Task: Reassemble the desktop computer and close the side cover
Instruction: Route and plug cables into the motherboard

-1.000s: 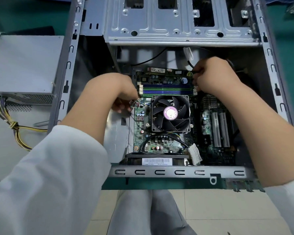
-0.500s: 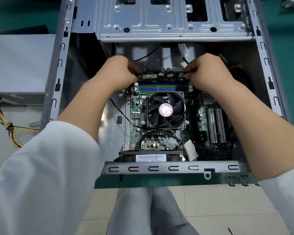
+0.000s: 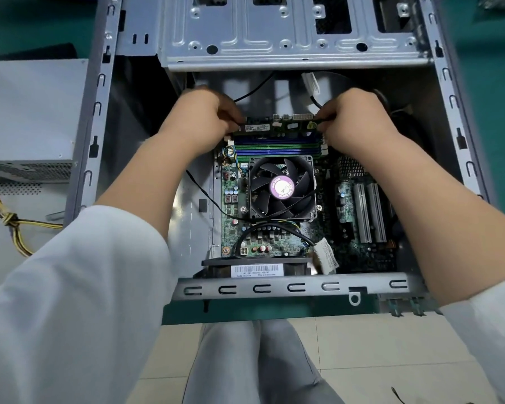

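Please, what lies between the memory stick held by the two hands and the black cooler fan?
In the head view, the blue and green memory slots lie between the green memory stick and the black round cooler fan.

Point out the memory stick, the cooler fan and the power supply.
memory stick (image 3: 257,127): head view, its label.
cooler fan (image 3: 282,188): head view, pink hub sticker.
power supply (image 3: 29,112): head view, grey top face.

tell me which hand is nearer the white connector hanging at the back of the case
Right. The right hand grips the memory stick just below the white connector; the left hand holds the stick's far end, well left of it.
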### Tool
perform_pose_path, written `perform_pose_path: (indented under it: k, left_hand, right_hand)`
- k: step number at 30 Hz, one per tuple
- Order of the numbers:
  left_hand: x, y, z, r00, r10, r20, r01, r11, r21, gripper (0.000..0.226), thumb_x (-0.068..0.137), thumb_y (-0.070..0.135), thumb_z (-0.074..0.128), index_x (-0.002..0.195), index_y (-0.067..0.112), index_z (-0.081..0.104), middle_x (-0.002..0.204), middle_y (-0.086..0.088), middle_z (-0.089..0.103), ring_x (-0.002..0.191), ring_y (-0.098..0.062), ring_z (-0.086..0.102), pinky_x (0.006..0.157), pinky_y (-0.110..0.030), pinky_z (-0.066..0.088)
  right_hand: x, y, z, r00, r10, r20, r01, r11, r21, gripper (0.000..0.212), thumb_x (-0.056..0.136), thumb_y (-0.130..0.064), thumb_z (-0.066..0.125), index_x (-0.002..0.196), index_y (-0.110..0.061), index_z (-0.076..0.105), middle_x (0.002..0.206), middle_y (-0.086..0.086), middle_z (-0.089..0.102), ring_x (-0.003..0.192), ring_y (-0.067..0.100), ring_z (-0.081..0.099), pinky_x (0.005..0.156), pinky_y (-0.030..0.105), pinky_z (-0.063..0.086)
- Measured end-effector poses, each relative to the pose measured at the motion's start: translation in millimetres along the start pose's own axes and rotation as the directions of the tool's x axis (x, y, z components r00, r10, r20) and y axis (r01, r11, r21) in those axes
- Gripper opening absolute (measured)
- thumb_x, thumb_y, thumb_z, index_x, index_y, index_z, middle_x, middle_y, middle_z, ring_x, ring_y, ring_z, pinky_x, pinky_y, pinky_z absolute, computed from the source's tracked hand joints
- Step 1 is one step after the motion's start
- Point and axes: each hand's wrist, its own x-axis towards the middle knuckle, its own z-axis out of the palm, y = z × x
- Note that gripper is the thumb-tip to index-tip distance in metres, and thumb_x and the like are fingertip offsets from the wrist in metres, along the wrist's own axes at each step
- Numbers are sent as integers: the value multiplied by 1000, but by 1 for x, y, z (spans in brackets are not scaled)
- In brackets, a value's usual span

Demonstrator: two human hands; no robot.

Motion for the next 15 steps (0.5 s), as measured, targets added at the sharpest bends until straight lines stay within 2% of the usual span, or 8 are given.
perform_pose_path:
  k: [5, 10, 15]
  left_hand:
    - [2, -1, -1, 999, 3, 38, -3, 1000, -5, 23, 83, 8, 69, 101, 22, 73, 89, -1, 66, 84, -12, 60, 66, -7, 36]
    - [2, -1, 0, 998, 4, 67, -5, 1000, 21, 25, 82, 9, 71, 102, 23, 73, 91, -2, 68, 84, -10, 60, 69, -9, 37]
    - [3, 0, 0, 1000, 1, 27, -1, 1000, 1, 22, 83, 9, 69, 100, 23, 74, 96, -7, 71, 90, -18, 65, 71, -12, 40]
  right_hand:
    - [0, 0, 0, 1000, 0, -2, 0, 1000, -11, 29, 85, -5, 59, 106, -19, 73, 104, 15, 67, 97, 33, 61, 85, 35, 51]
    - [0, 0, 0, 1000, -27, 1, 27, 999, -24, 28, 86, -6, 58, 107, -18, 72, 104, 16, 67, 98, 33, 60, 84, 35, 50]
    - [1, 1, 1, 999, -39, 6, 40, 998, -44, 29, 85, -5, 59, 108, -16, 72, 104, 15, 68, 97, 31, 60, 81, 31, 49]
